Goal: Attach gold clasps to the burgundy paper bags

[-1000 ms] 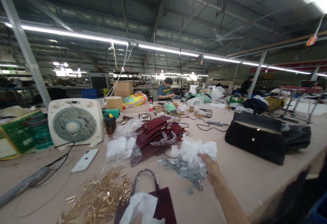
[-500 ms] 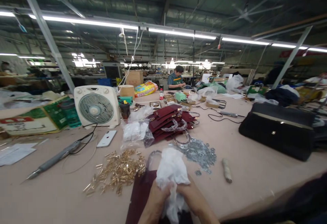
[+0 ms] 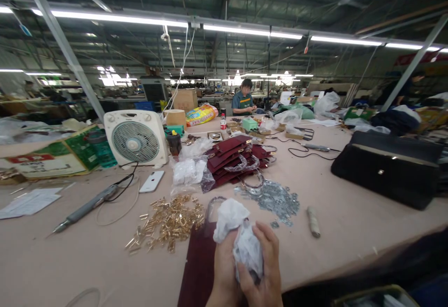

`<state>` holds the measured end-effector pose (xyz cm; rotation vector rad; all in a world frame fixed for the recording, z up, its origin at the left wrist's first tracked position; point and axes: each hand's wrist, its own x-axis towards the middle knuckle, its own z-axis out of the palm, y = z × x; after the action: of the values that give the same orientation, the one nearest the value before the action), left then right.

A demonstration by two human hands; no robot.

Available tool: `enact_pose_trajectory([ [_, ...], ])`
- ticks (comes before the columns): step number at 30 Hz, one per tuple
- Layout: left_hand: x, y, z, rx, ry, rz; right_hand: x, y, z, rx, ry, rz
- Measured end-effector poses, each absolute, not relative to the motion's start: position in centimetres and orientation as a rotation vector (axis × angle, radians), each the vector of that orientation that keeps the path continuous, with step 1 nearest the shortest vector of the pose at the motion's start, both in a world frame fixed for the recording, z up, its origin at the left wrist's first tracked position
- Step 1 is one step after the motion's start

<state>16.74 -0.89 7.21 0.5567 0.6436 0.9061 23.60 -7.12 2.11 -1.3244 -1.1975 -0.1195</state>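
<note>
Both my hands hold a crumpled wad of white tissue paper (image 3: pixel 234 218) low in the middle of the view. My left hand (image 3: pixel 224 262) is closed on its left side and my right hand (image 3: pixel 265 262) wraps its fingers round the right side. Under them lies a dark red bag (image 3: pixel 199 265) with a clear-wrapped handle (image 3: pixel 212 203). A heap of small gold metal parts (image 3: pixel 168 220) lies just left of the bag, and a scatter of silver metal pieces (image 3: pixel 276 199) lies behind and to the right.
A stack of dark red bags (image 3: pixel 234 155), a white fan (image 3: pixel 135 141), a white phone (image 3: pixel 151 181), a grey corded tool (image 3: pixel 86 208) and a black handbag (image 3: pixel 385 169) lie on the long table. A small roll (image 3: pixel 313 220) lies right. A person (image 3: pixel 244 99) works at the far end.
My right hand brought the tissue wad from the right back to the near bag, where my left hand joined it. The wad is now squeezed smaller between both hands. The view tilted down.
</note>
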Motion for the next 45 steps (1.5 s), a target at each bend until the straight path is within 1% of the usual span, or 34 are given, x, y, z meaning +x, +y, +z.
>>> enact_pose_trajectory([
  [3, 17.5, -1.3, 8.0, 0.485, 0.476, 0.718, 23.5, -8.0, 2.7, -1.291, -1.234, -0.242],
  [5, 17.8, -2.1, 7.9, 0.492, 0.427, 0.683, 23.5, -8.3, 3.5, -1.253, -1.254, -0.297],
  [7, 17.8, -3.0, 7.4, 0.513, 0.453, 0.702, 23.7, -8.5, 4.3, -1.239, -1.257, -0.284],
  [9, 17.4, -3.7, 6.9, 0.572, 0.538, 0.756, 23.8, -8.9, 4.8, -1.251, -1.252, -0.189],
  [12, 16.4, -4.3, 6.4, 0.777, 0.664, 0.838, 23.9, -9.3, 5.2, -1.246, -1.176, 0.083],
  [14, 15.9, -4.7, 6.2, 0.890, 0.686, 0.884, 24.0, -9.3, 5.6, -1.218, -1.073, 0.275],
  [17, 15.7, -5.7, 6.4, 0.868, 0.633, 0.982, 24.1, -8.9, 6.3, -1.146, -0.926, 0.502],
  [19, 15.9, -6.5, 7.0, 0.780, 0.569, 1.051, 24.0, -8.7, 6.9, -1.095, -0.883, 0.556],
  [21, 16.2, -6.6, 7.8, 0.676, 0.560, 1.101, 23.4, -8.7, 7.2, -1.085, -0.919, 0.517],
  [24, 16.1, -5.7, 8.6, 0.633, 0.677, 1.128, 22.0, -9.1, 7.1, -1.111, -0.968, 0.440],
  [26, 15.9, -5.0, 8.4, 0.744, 0.789, 1.168, 21.1, -9.3, 6.7, -1.039, -0.940, 0.472],
  [29, 15.7, -5.0, 7.4, 1.069, 0.905, 1.366, 20.5, -9.2, 6.1, -0.912, -0.785, 0.638],
  [31, 15.6, -5.6, 6.9, 1.289, 0.922, 1.508, 20.6, -8.9, 6.0, -0.918, -0.643, 0.754],
  [33, 15.5, -6.1, 6.9, 1.453, 0.881, 1.574, 20.9, -8.7, 5.9, -0.913, -0.535, 0.817],
  [35, 15.2, -6.3, 7.2, 1.593, 0.757, 1.540, 21.2, -8.6, 5.9, -0.847, -0.475, 0.861],
  [38, 14.6, -5.7, 7.7, 1.823, 0.580, 1.368, 21.6, -8.9, 5.7, -0.783, -0.472, 0.916],
  [42, 14.1, -4.0, 8.1, 2.179, 0.560, 1.272, 21.3, -9.6, 6.0, -0.781, -0.521, 0.949],
  [45, 14.3, -2.9, 8.1, 2.366, 0.565, 1.272, 20.6, -9.5, 6.3, -0.794, -0.518, 0.877],
])
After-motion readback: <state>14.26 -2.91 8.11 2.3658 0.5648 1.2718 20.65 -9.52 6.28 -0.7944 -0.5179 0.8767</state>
